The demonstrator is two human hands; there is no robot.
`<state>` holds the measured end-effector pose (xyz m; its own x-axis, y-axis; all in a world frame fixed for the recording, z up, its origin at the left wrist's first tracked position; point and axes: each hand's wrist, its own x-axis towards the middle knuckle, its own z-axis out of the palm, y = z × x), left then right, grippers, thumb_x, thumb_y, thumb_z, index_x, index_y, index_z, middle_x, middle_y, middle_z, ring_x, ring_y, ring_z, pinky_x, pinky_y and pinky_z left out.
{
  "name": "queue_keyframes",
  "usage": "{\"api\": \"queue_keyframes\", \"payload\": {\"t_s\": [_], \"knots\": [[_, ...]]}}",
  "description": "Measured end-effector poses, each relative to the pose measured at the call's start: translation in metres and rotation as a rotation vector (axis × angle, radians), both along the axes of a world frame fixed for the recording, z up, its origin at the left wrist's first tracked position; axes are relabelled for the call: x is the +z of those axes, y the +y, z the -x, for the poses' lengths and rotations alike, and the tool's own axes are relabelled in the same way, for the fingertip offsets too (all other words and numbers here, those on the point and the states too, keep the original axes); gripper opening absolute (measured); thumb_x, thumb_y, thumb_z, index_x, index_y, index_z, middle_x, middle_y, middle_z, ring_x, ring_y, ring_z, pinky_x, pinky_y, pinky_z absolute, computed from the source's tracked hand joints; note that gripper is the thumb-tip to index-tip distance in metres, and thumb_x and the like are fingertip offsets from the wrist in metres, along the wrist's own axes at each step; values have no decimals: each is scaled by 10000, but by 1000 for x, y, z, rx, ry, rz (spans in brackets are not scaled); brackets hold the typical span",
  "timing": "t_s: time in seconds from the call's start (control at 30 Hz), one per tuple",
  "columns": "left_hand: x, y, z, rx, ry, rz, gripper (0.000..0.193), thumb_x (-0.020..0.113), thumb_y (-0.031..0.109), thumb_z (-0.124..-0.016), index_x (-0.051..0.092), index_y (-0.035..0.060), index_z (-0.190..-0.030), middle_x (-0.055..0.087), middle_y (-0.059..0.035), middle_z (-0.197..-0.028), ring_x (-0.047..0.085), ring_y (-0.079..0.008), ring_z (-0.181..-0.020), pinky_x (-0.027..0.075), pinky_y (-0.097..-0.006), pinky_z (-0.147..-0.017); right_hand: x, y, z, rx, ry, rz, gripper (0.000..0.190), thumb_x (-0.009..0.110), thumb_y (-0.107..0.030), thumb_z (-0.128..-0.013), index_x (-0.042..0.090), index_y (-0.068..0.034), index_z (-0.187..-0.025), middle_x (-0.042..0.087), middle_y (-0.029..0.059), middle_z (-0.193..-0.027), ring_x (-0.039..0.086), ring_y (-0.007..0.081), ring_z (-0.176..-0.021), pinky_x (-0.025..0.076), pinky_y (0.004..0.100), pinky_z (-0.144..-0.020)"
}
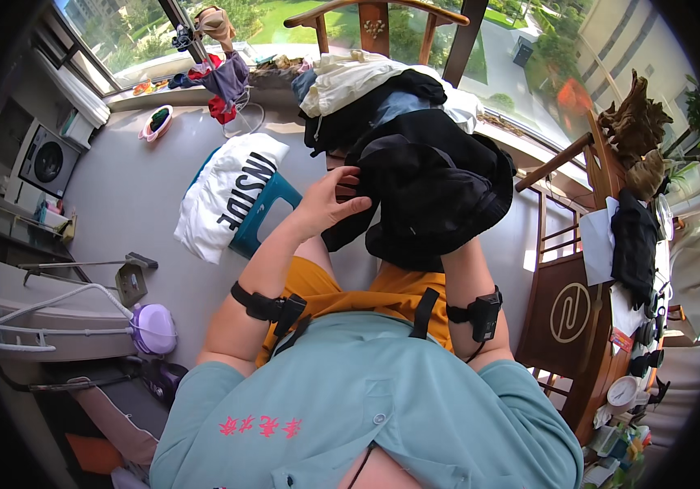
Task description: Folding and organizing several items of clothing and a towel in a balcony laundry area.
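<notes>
A black cloth garment (441, 177) hangs bunched in front of me, its lower hem spread over my right forearm. My right hand is hidden inside or beneath its folds; only the wrist and forearm show. My left hand (329, 200) is at the garment's left edge, thumb and fingers apart, the fingertips close to the cloth. Whether they touch it is hard to tell. Behind the garment rises a pile of clothes (362, 82) in white, black and blue on a wooden chair (374, 30). A white printed shirt (227, 189) lies on a teal plastic stool (264, 214) to the left.
A pink basin (155, 123) and a rack with hanging clothes (227, 79) stand farther left. A garment steamer with a purple head (154, 329) is at lower left. On my right are a wooden chair (554, 318) and a cluttered wooden table (600, 391). Windows line the far side.
</notes>
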<state>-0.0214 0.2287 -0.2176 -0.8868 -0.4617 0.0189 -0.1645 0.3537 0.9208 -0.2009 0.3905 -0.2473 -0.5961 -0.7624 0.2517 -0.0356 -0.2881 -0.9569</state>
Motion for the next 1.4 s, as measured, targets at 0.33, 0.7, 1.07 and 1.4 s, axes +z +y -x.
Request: {"api": "queue_keyframes", "payload": {"t_s": [0.33, 0.7, 1.07, 1.4], "knots": [[-27, 37, 56, -138, 336, -401, 247, 604, 187, -958, 640, -19, -1088, 677, -21, -953, 606, -100, -885, 486, -256, -798, -3, 33, 17, -354, 930, -296, 357, 535, -261, -981, 552, -36, -1258, 593, 128, -1224, 583, 212, -1100, 482, 319, -960], [42, 60, 64, -385, 303, -953, 327, 541, 306, -1008, 642, 5, -1088, 673, 5, -1021, 607, -57, -945, 483, -225, -862, 18, 48, -16, -159, 297, -215, 457, 597, -305, -926, 524, -100, -1327, 573, 104, -1257, 526, 263, -1188, 395, 362, -1034], [25, 56, 94, -415, 233, 131, 406, 538, 383, -991, 595, -14, -1055, 659, -131, -940, 635, -213, -910, 475, -319, -825, -13, 37, -39, -199, 78, -7, 457, 670, -213, -874, 540, -60, -1285, 583, 108, -1227, 579, 242, -1104, 460, 325, -936], [43, 3, 24, -42, 629, 456, 629, 799, 284, -787, 527, 55, -1306, 559, -152, -1264, 544, -290, -1176, 429, -359, -1028, 30, 53, -40, -310, 388, -172, 335, 679, -132, -881, 568, -44, -1184, 634, 108, -1069, 617, 177, -979, 508, 278, -813]]}}
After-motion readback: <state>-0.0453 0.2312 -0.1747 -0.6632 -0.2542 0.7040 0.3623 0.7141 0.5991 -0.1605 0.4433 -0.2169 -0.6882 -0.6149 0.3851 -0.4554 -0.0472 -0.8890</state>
